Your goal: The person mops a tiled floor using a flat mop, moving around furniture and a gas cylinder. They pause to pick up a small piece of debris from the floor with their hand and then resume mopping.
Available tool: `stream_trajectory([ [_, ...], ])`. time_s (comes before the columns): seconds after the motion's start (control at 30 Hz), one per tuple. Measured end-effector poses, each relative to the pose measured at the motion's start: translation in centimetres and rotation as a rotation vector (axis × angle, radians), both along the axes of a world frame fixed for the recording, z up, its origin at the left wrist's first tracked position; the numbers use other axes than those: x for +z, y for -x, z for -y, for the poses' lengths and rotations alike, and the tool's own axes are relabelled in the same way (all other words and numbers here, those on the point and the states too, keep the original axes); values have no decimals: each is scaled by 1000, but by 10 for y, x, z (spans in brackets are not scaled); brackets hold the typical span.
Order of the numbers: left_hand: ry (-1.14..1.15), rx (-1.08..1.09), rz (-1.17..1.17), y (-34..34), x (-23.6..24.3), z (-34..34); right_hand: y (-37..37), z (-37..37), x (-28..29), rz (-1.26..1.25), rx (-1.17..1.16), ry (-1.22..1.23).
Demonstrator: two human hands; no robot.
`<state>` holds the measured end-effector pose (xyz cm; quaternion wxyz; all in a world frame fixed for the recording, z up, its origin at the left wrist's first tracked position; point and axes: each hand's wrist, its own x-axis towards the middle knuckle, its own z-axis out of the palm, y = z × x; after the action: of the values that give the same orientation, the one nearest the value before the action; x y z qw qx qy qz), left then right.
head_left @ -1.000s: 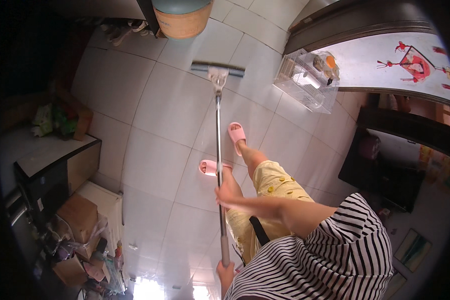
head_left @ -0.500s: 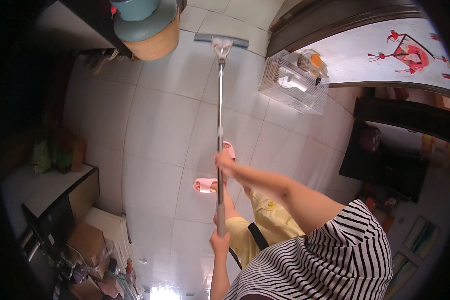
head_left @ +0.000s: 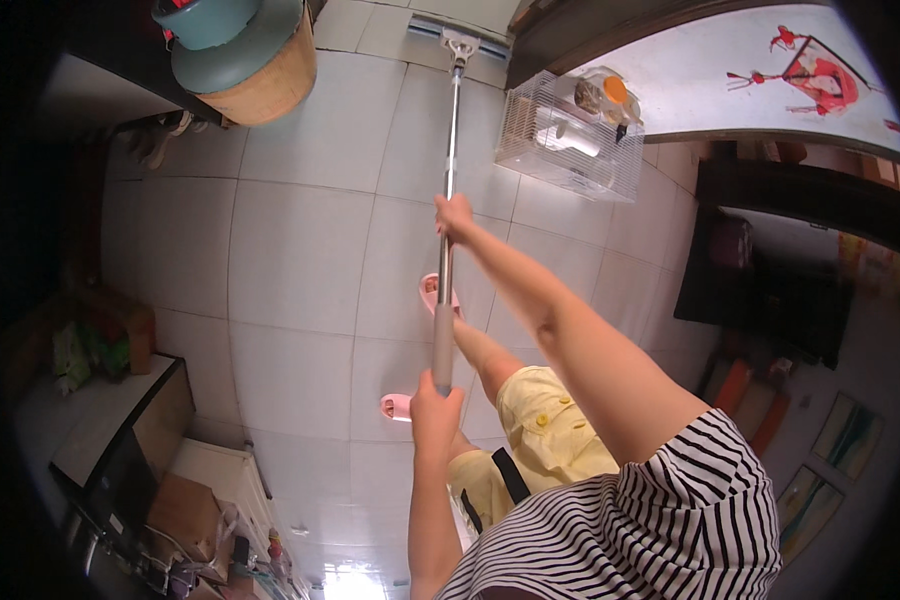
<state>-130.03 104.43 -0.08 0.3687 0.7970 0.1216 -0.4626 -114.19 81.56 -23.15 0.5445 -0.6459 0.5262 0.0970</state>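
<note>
Left hand (head_left: 436, 405) clamped on the mop handle's (head_left: 447, 200) grey end; right hand (head_left: 455, 215) gripping it midway. Mop head (head_left: 457, 33) rests flat on the tiled floor (head_left: 290, 250), beside a clear cage (head_left: 568, 135) and teal gas cylinder (head_left: 225, 45).

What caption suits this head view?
Both hands, left hand low, right hand higher, grip a mop on a tiled floor.

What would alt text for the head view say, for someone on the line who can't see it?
Seen from above, a person grips a long mop handle with both hands, the right hand higher and the left hand near its end, the mop head out on the pale tiled floor. A clear plastic cage sits to its right and a teal gas cylinder to its left.
</note>
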Motion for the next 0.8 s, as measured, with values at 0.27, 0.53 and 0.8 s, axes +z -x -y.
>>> stream_trajectory([
  [0.27, -238, -73, 17, 43, 34, -78, 92, -109, 2, -93, -216, -164],
  [0.53, -508, -160, -140, 118, 103, -176, 192, -235, 75, -302, -151, -211],
  [0.8, -603, 21, -218, 339, 211, -275, 343, -353, 161, -482, 99, -274],
])
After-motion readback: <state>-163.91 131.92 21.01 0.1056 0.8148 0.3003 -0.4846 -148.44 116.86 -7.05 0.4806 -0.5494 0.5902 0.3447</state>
